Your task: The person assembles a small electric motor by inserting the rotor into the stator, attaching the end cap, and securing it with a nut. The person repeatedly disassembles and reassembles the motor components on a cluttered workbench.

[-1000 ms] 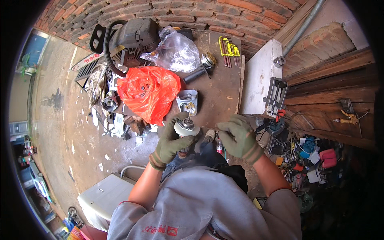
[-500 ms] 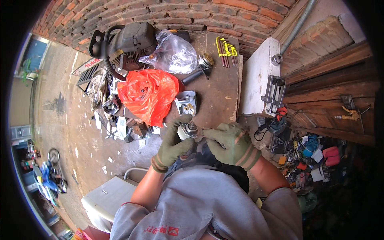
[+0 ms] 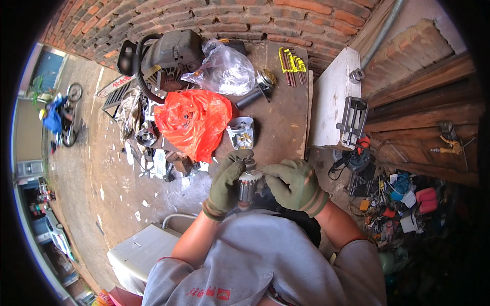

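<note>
My left hand (image 3: 222, 184), in an olive work glove, is closed around a motor armature (image 3: 247, 189). The armature stands roughly upright in front of my shirt, shaft and bearing end uppermost, with a pale ring below and a slotted metal core under that. My gloved right hand (image 3: 297, 187) pinches a thin, dark, rod-like tool (image 3: 259, 172). Its tip reaches the upper part of the armature; its exact kind is too small to make out. Just beyond my left hand, a grey housing part (image 3: 241, 133) with brassy pieces inside rests on the workbench (image 3: 283, 117).
On the bench lie a red-orange plastic bag (image 3: 191, 122), a clear bag (image 3: 224, 71), a chainsaw (image 3: 171, 53) and yellow-held hex keys (image 3: 292, 66). A clamp (image 3: 352, 120) sits at the white board's edge. Clutter (image 3: 398, 204) covers the right-hand floor. Outside, a person rides a motorcycle (image 3: 66, 115).
The armature has turned from facing me end-on to upright, so its slotted side now shows. My right hand stays close beside it. Outside, a motorcycle rider has moved farther along the lane.
</note>
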Demonstrator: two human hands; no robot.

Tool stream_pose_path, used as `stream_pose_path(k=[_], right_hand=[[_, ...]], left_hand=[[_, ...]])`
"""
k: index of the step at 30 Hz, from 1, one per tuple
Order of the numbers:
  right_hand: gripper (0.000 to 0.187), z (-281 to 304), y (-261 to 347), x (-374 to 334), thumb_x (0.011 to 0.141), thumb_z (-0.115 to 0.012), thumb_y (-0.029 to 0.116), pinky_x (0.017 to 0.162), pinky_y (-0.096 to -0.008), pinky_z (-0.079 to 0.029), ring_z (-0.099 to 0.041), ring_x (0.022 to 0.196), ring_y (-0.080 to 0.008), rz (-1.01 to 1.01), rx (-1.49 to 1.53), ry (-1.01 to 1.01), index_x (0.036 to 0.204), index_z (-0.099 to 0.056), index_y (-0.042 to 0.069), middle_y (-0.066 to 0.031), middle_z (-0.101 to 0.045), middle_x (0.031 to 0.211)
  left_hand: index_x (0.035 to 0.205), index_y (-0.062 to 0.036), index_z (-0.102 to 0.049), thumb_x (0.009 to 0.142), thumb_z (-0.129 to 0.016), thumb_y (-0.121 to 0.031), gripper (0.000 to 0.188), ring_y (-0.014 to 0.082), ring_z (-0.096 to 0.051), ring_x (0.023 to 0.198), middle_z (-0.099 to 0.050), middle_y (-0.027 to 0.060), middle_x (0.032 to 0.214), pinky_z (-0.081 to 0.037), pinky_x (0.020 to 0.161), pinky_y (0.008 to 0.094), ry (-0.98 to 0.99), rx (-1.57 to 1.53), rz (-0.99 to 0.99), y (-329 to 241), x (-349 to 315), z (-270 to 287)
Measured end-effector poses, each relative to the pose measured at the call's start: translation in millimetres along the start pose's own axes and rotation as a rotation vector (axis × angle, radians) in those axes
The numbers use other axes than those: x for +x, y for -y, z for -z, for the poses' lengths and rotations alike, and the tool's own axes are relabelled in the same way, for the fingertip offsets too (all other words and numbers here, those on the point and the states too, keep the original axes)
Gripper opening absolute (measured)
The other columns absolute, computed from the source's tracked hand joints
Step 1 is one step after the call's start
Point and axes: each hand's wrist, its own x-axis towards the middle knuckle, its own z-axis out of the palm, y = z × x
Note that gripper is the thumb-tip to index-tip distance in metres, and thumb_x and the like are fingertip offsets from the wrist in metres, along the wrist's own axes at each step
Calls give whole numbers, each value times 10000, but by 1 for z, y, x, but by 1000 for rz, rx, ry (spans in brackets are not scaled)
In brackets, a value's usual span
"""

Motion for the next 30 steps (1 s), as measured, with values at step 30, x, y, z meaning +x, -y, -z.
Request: stream_pose_path(k=[30], right_hand=[[175, 2, 6, 5, 866, -682, 35, 672, -395, -532, -680, 684, -304, -25, 227, -23, 1036, -720, 25, -141, -724, 835]], left_hand=[[1351, -74, -546, 1002, -598, -408, 486, 347, -724, 837, -680, 196, 1166, -603, 718, 461, 62, -300, 238, -5, 5, 7]])
